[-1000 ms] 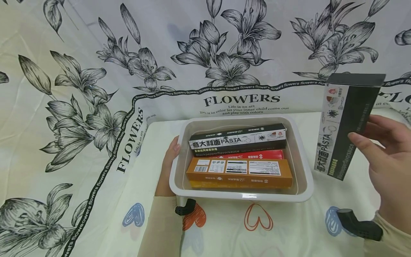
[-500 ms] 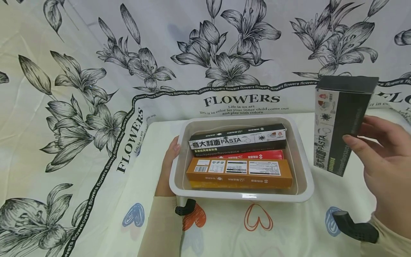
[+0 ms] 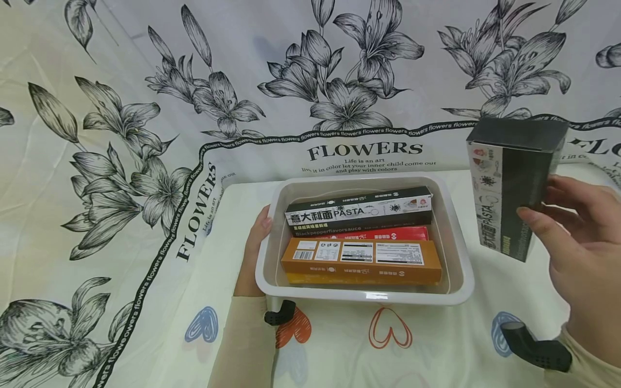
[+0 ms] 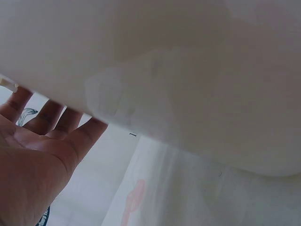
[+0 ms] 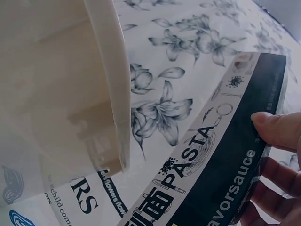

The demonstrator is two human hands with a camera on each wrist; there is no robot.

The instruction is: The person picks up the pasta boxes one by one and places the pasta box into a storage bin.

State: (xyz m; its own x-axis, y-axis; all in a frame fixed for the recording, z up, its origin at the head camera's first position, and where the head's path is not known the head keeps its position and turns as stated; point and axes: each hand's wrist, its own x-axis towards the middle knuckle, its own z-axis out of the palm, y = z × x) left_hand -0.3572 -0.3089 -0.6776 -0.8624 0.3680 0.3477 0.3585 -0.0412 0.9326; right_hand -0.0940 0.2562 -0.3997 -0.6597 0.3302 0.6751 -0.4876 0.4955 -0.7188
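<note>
My right hand (image 3: pixel 579 231) grips a black pasta box (image 3: pixel 519 188) by its right side, thumb on the near face and fingers behind. The box stands nearly upright to the right of the tub, its black end facing up; in the right wrist view, "PASTA" shows on its white stripe (image 5: pixel 188 155). My left hand (image 3: pixel 254 248) holds the left side of a pale plastic tub (image 3: pixel 364 296). Its fingers (image 4: pixel 70 125) reach to the tub's edge in the left wrist view, their tips partly hidden. Inside the tub lie another black pasta box (image 3: pixel 359 211), a red box (image 3: pixel 398 233) and an orange-brown box (image 3: pixel 361 256).
Below the orange-brown box a yellow edge (image 3: pixel 364 278) shows. Pale cloth with printed hearts (image 3: pixel 390 327) covers the surface under the tub. Behind it rises a flower-printed cloth (image 3: pixel 349 70). Each wrist wears a black mount (image 3: pixel 536 347).
My right hand has brought the black pasta box slightly left, and its top end has tipped toward me while the lower end has risen. The left hand and tub have stayed put.
</note>
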